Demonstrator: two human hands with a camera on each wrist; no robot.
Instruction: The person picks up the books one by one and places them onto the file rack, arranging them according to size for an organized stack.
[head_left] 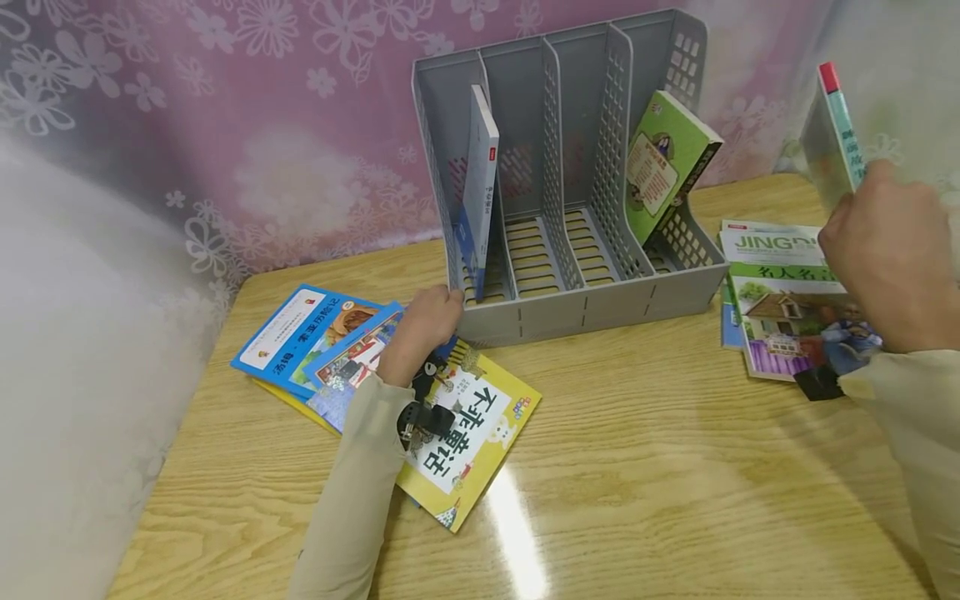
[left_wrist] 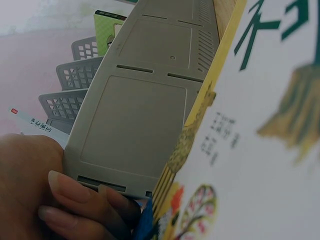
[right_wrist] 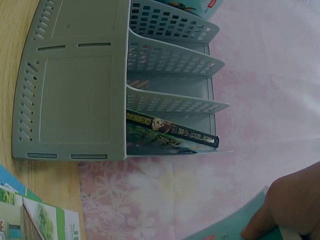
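Note:
My left hand [head_left: 423, 329] grips the front left corner of a grey magazine rack [head_left: 600, 302]; its curled fingertips [left_wrist: 75, 187] show beside the rack's front wall in the left wrist view. In my right hand [head_left: 888, 250] a book [head_left: 843, 137] with a teal and red spine is held upright, raised at the right of the rack. A white-spined book [head_left: 482, 192] stands in the leftmost compartment. A green book [head_left: 667, 167] leans in the rightmost compartment, its dark spine [right_wrist: 172, 131] visible in the right wrist view.
Left of the rack lie overlapping books: a blue one [head_left: 288, 333] and a yellow one [head_left: 498, 417] under my left forearm. A white-and-green book [head_left: 780, 283] lies on the wooden table [head_left: 637, 467] below my right hand. A flowered pink curtain [head_left: 300, 125] hangs behind.

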